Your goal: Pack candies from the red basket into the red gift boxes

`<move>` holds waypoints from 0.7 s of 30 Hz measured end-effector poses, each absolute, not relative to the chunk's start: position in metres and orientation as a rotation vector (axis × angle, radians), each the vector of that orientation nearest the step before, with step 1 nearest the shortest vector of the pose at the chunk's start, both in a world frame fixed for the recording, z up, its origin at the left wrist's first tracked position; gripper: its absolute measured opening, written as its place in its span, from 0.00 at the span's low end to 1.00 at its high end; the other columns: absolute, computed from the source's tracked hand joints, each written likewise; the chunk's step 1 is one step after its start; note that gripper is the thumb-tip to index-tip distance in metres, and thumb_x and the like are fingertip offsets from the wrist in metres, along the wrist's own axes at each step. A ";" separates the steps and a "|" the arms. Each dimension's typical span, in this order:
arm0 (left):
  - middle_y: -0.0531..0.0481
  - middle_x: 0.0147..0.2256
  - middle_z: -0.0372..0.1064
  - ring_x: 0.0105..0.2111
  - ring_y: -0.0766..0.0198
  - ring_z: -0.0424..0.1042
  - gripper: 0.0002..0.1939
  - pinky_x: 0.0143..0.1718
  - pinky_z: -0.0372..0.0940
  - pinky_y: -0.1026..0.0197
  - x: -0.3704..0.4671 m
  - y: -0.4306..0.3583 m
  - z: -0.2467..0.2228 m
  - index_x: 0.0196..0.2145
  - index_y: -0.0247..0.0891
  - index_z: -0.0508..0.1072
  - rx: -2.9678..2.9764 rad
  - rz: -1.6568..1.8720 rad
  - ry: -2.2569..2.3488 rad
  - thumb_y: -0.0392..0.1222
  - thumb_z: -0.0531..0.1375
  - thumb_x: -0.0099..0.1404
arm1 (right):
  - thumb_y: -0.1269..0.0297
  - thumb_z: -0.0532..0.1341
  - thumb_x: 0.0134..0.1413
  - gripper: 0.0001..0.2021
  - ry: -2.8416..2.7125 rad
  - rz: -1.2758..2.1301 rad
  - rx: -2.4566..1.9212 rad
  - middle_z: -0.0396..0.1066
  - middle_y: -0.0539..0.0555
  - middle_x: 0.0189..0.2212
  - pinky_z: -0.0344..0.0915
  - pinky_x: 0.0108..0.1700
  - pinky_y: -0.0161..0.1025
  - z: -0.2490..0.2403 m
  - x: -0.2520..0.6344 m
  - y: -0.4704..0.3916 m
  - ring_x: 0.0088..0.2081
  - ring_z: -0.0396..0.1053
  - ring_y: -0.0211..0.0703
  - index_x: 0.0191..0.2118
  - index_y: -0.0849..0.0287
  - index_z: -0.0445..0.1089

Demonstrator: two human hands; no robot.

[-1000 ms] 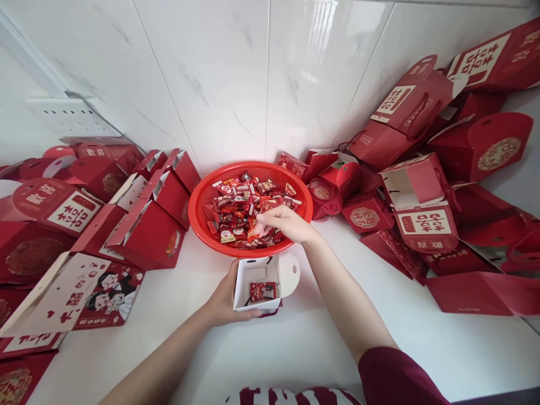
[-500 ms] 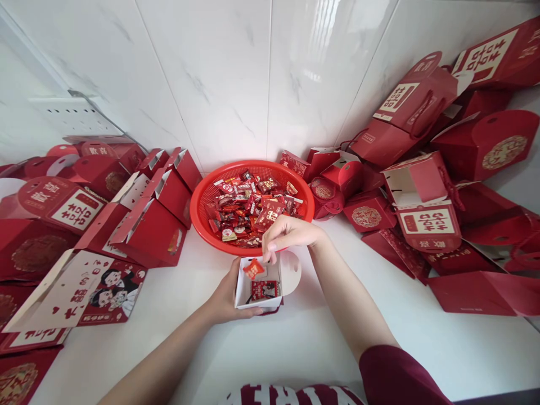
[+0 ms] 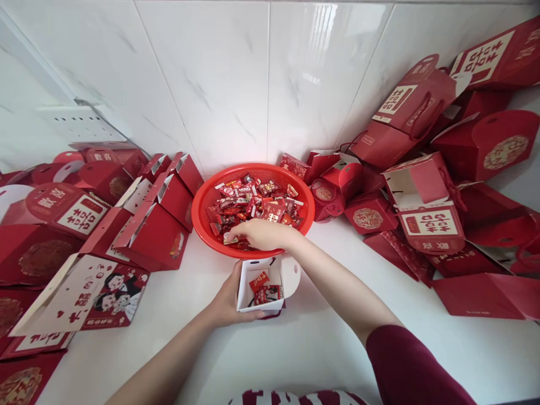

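Observation:
My left hand (image 3: 230, 304) grips the left side and near edge of a small open box (image 3: 241, 289), white inside, its rounded flap folded out to the right. Inside the box lie a small red-orange packet (image 3: 259, 280) and a larger red packet with dark print (image 3: 267, 294). My right hand (image 3: 264, 234) reaches over the near rim of a red plastic basket (image 3: 310, 216) heaped with wrapped candies (image 3: 242, 201). Its fingers are bent, with the fingertips on a candy with a pale label (image 3: 228, 238); part of the grip is hidden by the hand.
Red gift boxes (image 3: 154, 236) stand in rows on the left, one printed with a cartoon couple (image 3: 116, 295). More red boxes (image 3: 430, 225) are piled on the right. A tiled wall (image 3: 228, 73) rises behind the white tabletop (image 3: 236, 360), with a power strip (image 3: 80, 124) on the left.
The red-orange packet left my right hand and now lies in the box. That hand moved up and left, from above the box into the basket. My left hand still holds the box.

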State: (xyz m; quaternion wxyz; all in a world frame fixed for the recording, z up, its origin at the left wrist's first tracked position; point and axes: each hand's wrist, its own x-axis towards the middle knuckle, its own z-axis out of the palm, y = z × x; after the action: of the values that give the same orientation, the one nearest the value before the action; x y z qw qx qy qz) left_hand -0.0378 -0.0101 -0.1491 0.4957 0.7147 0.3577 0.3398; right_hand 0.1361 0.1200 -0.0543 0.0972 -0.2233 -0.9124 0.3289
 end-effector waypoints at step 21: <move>0.37 0.61 0.55 0.63 0.38 0.57 0.50 0.60 0.58 0.36 -0.038 -0.013 -0.146 0.64 0.44 0.52 1.687 0.840 0.847 0.46 0.73 0.50 | 0.79 0.51 0.62 0.18 -2.679 0.699 -0.880 0.74 0.54 0.45 0.64 0.45 0.36 -0.031 0.148 0.114 0.44 0.71 0.42 0.52 0.59 0.69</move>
State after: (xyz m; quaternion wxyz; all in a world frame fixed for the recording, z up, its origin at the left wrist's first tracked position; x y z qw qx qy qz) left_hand -0.0385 -0.0126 -0.1458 0.5122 0.7012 0.3522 0.3492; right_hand 0.1483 0.1144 -0.0313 0.1179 -0.3007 -0.9158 0.2388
